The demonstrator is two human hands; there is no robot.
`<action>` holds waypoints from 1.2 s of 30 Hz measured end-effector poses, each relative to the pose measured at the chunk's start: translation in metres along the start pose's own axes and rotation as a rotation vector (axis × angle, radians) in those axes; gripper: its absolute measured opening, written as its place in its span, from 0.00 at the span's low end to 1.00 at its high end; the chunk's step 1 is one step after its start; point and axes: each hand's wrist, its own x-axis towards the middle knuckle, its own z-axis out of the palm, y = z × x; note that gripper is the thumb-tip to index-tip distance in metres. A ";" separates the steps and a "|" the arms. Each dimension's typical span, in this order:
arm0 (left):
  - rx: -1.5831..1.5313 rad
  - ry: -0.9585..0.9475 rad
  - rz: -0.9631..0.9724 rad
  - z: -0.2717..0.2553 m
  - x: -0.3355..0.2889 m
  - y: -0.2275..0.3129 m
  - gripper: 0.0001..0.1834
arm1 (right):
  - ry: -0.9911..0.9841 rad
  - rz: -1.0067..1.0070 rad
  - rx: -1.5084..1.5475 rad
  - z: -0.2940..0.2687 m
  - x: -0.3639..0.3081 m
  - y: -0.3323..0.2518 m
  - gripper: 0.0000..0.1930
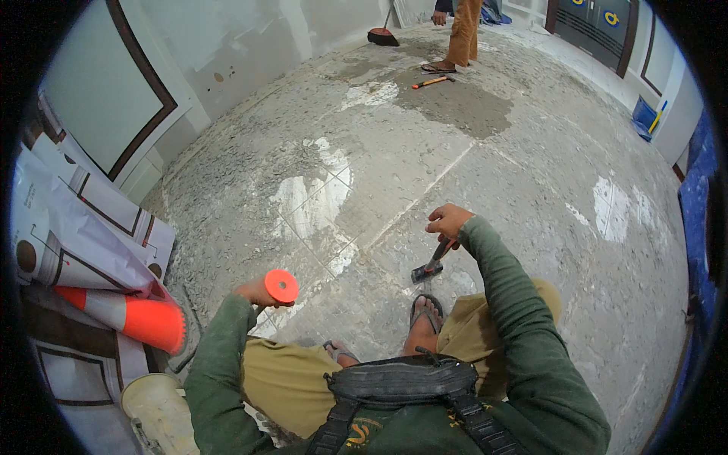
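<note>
My left hand (253, 291) is closed around a chisel whose round orange hand guard (281, 286) faces up. The guard hides most of the chisel's shaft and its tip. On the other side, my right hand (450, 220) grips the handle of a club hammer (427, 272). Its dark block head hangs low, close to the floor in front of my sandalled foot (426, 312). The two tools are well apart. Beneath them lies a rough grey floor (394, 250) with grooved lines and white patches.
An orange and white traffic cone (152, 321) lies on its side at left, near printed sheets (91, 220) and a cream bucket (158, 409). Farther off, another person (464, 34) stands by an orange-handled hammer (433, 81). A broom (384, 36) leans at the wall; a blue dustpan (644, 115) sits right.
</note>
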 end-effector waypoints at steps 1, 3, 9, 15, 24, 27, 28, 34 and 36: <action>-0.021 -0.028 -0.011 -0.002 0.001 0.005 0.16 | 0.002 0.008 0.016 -0.001 -0.002 0.001 0.30; -0.063 -0.085 -0.031 -0.005 0.003 0.019 0.16 | 0.015 -0.003 0.015 0.000 -0.006 0.005 0.30; -0.111 -0.065 -0.140 -0.006 0.030 -0.036 0.15 | -0.006 -0.009 0.049 0.005 -0.009 0.014 0.29; -0.156 0.027 0.029 -0.005 0.024 -0.022 0.13 | 0.018 -0.029 0.034 0.003 -0.014 0.017 0.29; -0.131 0.120 -0.060 -0.001 0.005 0.003 0.18 | 0.031 -0.040 0.079 0.012 -0.008 0.019 0.27; -0.004 0.072 -0.115 -0.002 0.000 0.016 0.22 | 0.026 -0.034 0.096 0.011 -0.012 0.019 0.26; -0.005 0.097 -0.085 0.001 -0.003 0.006 0.22 | 0.023 -0.053 0.088 0.013 -0.010 0.019 0.26; -0.063 0.086 0.189 -0.002 -0.018 0.046 0.17 | 0.075 -0.048 0.092 0.011 -0.003 0.028 0.25; -0.064 0.116 0.380 0.000 -0.021 0.053 0.16 | 0.037 -0.009 0.011 0.011 -0.004 0.020 0.26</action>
